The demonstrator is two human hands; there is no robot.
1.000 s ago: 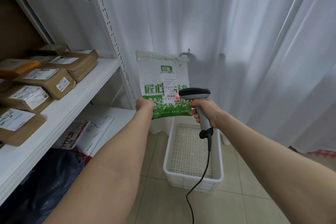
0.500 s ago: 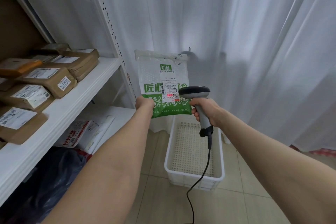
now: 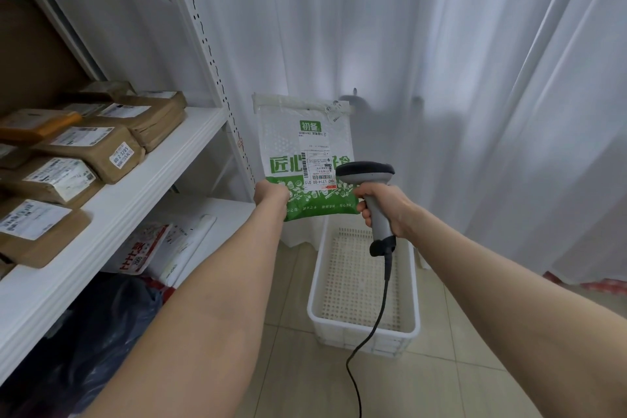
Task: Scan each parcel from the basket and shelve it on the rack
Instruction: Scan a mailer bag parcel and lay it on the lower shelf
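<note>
We had the parcel (image 3: 305, 142) upright, gripped at its bottom-left corner by our left hand (image 3: 271, 195), w/ the rack (image 3: 163, 180) close on that side and our right hand (image 3: 383, 205) gripping the scanner (image 3: 364, 170) by the label (image 3: 317, 166), so prob the left shelves it.

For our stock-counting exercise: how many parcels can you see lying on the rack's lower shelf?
2. A red-and-white printed parcel lies on the left; a white parcel lies against its right side. Others may be hidden beneath the middle shelf.
</note>
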